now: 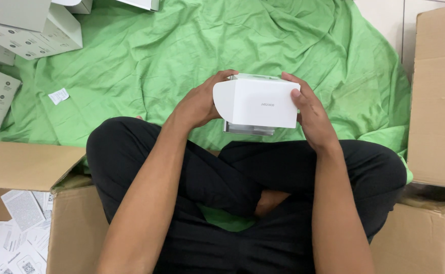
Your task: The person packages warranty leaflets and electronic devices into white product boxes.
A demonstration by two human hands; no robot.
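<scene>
My left hand [199, 104] and right hand [311, 114] clamp a smooth white box [258, 104] above my lap | rumpled green cloth [182, 50] beneath | white cartons [24, 30] upper left | brown cardboard boxes [438, 96] flank me

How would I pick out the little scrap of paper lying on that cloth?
Start at the green cloth spread over the floor. Near its left edge, right of the white boxes, lies the paper slip. It is the only small, loose white scrap on the cloth, far flatter than the boxes.
</scene>
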